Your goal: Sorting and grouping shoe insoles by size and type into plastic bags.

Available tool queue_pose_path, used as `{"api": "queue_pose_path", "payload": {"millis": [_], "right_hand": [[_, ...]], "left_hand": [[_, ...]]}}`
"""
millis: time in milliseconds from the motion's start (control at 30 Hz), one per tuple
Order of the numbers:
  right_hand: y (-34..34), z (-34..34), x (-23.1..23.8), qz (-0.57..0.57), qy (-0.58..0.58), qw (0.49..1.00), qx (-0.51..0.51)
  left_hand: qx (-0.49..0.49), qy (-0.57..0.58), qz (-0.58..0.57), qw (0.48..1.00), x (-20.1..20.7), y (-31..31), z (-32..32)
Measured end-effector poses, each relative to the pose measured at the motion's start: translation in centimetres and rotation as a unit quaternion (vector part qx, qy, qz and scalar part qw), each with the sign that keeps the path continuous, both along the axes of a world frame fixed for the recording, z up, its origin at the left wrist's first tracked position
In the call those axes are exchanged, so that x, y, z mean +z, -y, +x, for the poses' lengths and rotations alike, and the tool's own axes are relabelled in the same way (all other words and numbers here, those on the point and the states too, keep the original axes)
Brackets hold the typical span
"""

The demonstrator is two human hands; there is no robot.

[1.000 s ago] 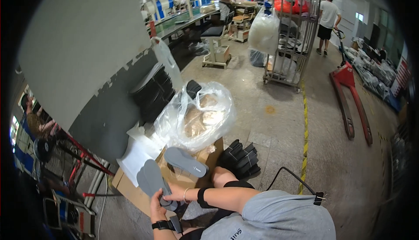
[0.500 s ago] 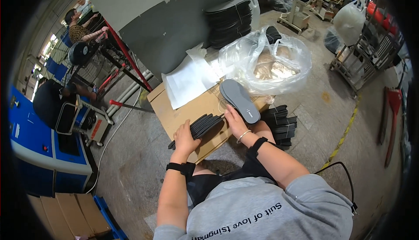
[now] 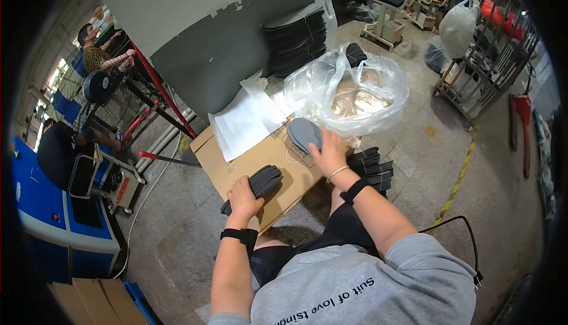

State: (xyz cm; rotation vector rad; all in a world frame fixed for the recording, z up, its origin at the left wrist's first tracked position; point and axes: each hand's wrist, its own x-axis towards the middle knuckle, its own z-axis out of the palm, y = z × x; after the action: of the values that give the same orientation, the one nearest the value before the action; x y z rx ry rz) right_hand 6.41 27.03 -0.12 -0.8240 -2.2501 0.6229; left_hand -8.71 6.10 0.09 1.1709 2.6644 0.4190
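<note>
My left hand [image 3: 243,199] is closed around a bundle of dark grey shoe insoles [image 3: 264,182], held on edge on the cardboard box [image 3: 207,153] in front of me. Farther right, a single grey insole [image 3: 303,134] lies near the box's right side. My right hand [image 3: 329,154] is over its nearer half, thumb along one edge and fingers across the top, hiding that end. Whether other insoles lie under it cannot be seen.
White sheets [image 3: 245,121] and a clear plastic bag [image 3: 378,109] of brown contents lie beyond. Tied black bundles [image 3: 373,168] sit right of the box; a tall black stack [image 3: 296,41] stands by the wall. A fan [image 3: 100,85] and person [image 3: 94,53] are at far left, a metal rack [image 3: 482,65] at right.
My right hand has left the bundle's side and moved right onto the single insole. The bundle, fanned out before, is now tighter in my left hand. The view has shifted slightly.
</note>
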Motion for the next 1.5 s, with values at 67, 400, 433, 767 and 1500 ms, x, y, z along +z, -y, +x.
{"api": "queue_pose_path", "payload": {"millis": [67,400,433,767,1500], "right_hand": [[-1.7,1.0,-0.2,-0.134,0.218,0.963,-0.085],[-0.2,0.5,-0.6,-0.3,0.113,0.947,0.025],[0.4,0.4,0.1,-0.181,0.055,0.981,0.046],[4.9,-5.6,-1.2,-0.078,0.205,0.893,0.392],[2.2,-3.7,-5.8,0.081,0.217,0.963,0.135]], "left_hand": [[-0.015,-0.005,0.001,1.0,0.2,-0.2,-0.1],[-0.145,-0.002,0.009,0.989,0.7,2.2,2.7],[-0.158,-0.014,0.041,0.987,0.6,2.2,3.0],[-0.209,-0.182,0.04,0.96,1.2,2.4,2.9],[-0.139,0.157,0.136,0.968,2.6,1.1,0.3]]}}
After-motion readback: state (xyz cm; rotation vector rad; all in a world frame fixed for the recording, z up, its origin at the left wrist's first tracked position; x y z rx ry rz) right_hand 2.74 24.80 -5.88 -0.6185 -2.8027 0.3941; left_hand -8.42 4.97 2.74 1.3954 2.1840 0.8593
